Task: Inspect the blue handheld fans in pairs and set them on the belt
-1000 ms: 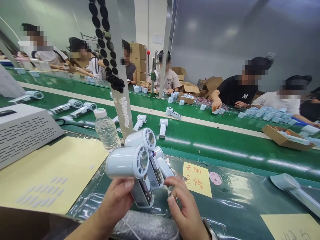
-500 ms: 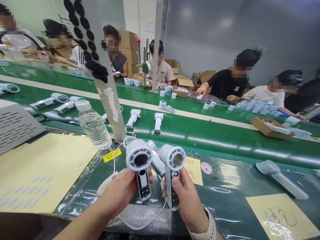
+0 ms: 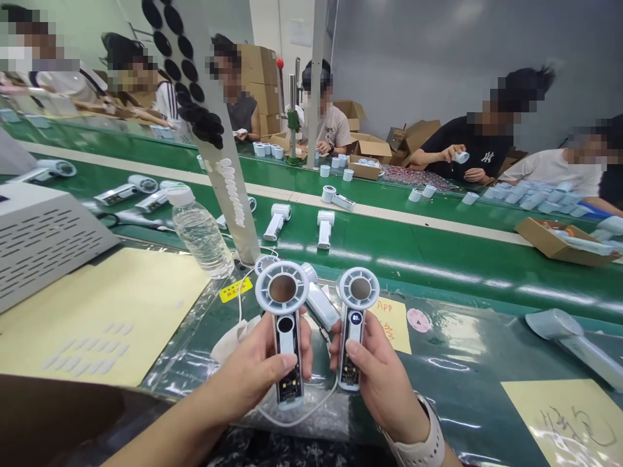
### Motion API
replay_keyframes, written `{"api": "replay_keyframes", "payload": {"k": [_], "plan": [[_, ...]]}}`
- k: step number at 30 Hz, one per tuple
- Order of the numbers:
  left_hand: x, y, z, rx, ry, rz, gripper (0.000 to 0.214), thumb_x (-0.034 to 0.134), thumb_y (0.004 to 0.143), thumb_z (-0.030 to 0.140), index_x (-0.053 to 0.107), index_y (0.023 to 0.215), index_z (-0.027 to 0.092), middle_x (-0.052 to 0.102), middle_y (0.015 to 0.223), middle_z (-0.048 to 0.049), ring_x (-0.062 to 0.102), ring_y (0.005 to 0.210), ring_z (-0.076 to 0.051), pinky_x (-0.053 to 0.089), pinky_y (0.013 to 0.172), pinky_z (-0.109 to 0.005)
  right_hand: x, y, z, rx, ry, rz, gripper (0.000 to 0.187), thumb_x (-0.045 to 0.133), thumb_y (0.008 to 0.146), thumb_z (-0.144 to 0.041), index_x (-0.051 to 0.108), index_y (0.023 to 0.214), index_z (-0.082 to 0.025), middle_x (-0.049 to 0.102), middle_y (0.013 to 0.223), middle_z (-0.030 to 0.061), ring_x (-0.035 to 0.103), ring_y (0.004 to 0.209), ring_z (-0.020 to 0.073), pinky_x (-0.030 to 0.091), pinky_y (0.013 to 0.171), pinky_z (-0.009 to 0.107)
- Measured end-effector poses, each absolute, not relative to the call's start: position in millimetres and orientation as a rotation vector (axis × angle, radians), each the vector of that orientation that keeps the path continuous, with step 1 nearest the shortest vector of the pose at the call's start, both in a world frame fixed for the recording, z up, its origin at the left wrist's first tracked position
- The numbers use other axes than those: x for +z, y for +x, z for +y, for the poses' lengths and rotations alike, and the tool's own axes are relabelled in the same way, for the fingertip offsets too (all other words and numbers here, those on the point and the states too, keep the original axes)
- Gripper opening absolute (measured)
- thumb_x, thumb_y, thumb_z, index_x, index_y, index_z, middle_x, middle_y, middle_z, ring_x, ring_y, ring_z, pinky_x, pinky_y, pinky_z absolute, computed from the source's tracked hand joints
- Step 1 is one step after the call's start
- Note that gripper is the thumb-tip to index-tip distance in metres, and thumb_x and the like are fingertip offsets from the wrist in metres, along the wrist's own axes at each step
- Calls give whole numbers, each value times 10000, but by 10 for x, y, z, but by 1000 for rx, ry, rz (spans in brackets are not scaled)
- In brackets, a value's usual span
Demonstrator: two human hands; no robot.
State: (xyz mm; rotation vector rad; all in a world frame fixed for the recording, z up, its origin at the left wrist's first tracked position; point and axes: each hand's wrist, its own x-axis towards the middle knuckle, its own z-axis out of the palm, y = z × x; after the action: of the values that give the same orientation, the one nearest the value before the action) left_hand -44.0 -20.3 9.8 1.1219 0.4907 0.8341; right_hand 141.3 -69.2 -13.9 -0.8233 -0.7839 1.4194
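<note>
Green conveyor (image 3: 413, 259), right hand (image 3: 374, 379) holding handheld fan (image 3: 353, 331), display (image 3: 356, 318) reading 83

Beyond the far side of the green conveyor belt (image 3: 389, 227), a smooth grey wall (image 3: 462, 58) runs off to the right, soft patches of overhead light gleaming on it. Brown cardboard boxes (image 3: 257, 84) stand stacked before a white wall (image 3: 263, 26) behind the belt, more open boxes (image 3: 370, 149) sit farther right, and a slim metal post (image 3: 317, 78) rises between them.
</note>
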Motion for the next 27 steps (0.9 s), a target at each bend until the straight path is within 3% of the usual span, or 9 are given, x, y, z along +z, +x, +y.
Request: {"api": "replay_keyframes", "payload": {"k": [5,10,16,27], "plan": [[79,-443,-216,821,1115,460,465,720,812,433,526,1200,268,591,948,-4,594,732,-152,446,701,-317,-140,1383,-699,1449,-867,-778,423,732,832,-426,545,1158,-234,596,1027,45,581,827,185,518,717,331],[118,-385,-244,834,1105,401,329,708,829,418,577,1074,240,607,859,-1,586,725,-142,438,686,-297,-127,1337,-720,1488,-844,-731,472,756,792,-412,539,1173,-236,607,1024,48,584,827,194,511,698,330],[157,-370,-273,896,1015,401,464,746,796,386,556,1205,277,580,930,8,605,694,-132,457,645,-290,-120,1339,-729,1507,-807,-727,435,764,779,-375,557,1138,-241,620,1010,47,591,848,204,521,686,329],[-5,-310,-177,1019,750,662,363,753,749,340,583,1046,218,579,798,28,578,608,-133,472,578,-282,-218,1281,-759,1453,-852,-712,335,680,860,-336,554,1157,-247,621,959,30,584,773,182,511,647,305]]}}
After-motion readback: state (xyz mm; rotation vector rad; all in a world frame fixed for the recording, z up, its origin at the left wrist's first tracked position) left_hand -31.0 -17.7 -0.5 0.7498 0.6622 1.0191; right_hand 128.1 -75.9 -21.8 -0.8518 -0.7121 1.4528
